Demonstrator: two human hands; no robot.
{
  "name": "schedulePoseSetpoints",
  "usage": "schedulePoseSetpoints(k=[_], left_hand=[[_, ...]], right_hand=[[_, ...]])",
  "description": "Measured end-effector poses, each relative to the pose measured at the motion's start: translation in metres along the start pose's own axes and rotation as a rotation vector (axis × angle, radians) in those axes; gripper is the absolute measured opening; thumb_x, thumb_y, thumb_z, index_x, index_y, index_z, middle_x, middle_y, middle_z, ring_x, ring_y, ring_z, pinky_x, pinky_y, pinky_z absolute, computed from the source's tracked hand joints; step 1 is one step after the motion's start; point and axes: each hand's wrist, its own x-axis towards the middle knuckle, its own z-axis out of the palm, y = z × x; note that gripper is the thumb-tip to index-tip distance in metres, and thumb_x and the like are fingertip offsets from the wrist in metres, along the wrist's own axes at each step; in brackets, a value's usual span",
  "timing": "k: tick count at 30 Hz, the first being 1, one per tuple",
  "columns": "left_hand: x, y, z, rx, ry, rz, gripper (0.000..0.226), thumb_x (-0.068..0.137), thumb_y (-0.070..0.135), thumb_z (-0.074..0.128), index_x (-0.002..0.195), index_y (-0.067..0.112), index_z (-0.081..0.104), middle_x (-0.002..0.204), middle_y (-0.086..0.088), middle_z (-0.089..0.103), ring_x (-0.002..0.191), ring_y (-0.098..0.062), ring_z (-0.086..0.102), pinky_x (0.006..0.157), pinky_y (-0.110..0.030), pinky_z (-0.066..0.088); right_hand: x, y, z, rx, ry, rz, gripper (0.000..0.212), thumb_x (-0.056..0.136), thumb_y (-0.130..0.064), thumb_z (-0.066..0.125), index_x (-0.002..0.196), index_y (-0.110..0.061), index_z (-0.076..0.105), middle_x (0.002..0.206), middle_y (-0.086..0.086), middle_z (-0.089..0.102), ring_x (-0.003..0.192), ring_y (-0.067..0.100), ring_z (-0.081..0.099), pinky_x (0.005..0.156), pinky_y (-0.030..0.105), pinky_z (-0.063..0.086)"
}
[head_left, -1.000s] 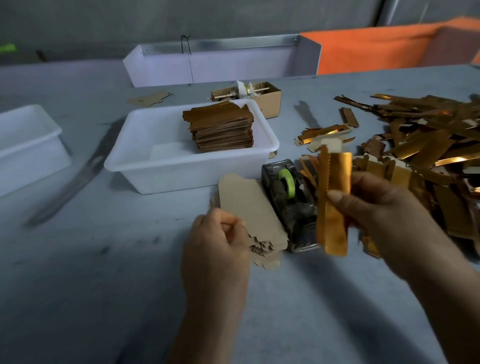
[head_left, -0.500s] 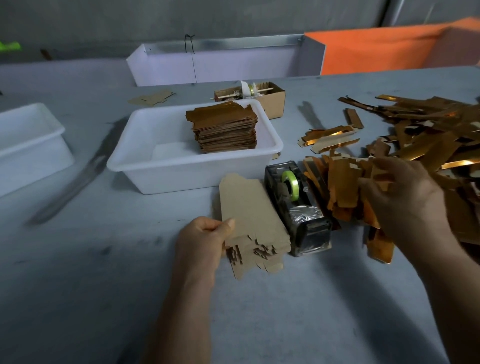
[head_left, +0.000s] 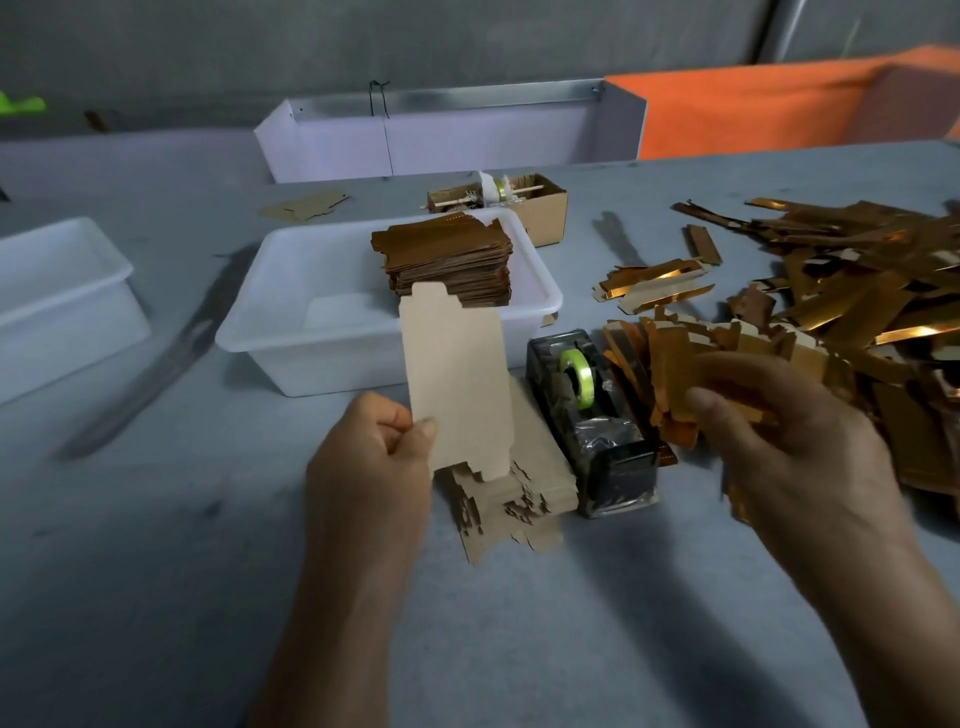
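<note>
Left hand raised, pinching cardboard blank, right hand gripping gold strips

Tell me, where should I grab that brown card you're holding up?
Pinch the card on its right long edge, about halfway up, coming from the right. It is thin, flat and upright, so a grip with thumb on one face and fingers on the other suits it. The left hand pinches its lower left edge, while the right edge and top are free.

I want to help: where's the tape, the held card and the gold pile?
tape (head_left: 583, 382), head view, the green roll.
card (head_left: 457, 384), head view, middle of its face.
gold pile (head_left: 841, 312), head view, on a strip.
</note>
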Motion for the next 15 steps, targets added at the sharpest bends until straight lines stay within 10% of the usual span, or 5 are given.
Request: schedulePoseSetpoints(k=[7,15], left_hand=[[-0.028,0.021,-0.009,-0.489,-0.395,-0.127,0.012,0.084,0.019,0.067,0.083,0.007,0.064,0.064,-0.004,0.067,0.047,-0.007,0.048,0.048,-0.017,0.043],[-0.04,0.027,0.008,-0.693,-0.527,-0.185,0.025,0.074,0.012,0.075,0.097,0.012,0.067,0.08,0.003,0.076,0.064,-0.002,0.069,0.051,-0.011,0.048]], right_hand=[[-0.019,-0.023,0.013,0.708,-0.436,0.35,0.042,0.06,-0.048,0.063,0.099,-0.034,0.068,0.093,-0.017,0.07,0.087,0.002,0.066,0.066,0.02,0.053],[-0.028,-0.021,0.019,0.815,-0.458,0.401,0.026,0.061,-0.028,0.066,0.086,-0.023,0.073,0.087,0.0,0.073,0.083,0.013,0.069,0.071,0.029,0.052]])
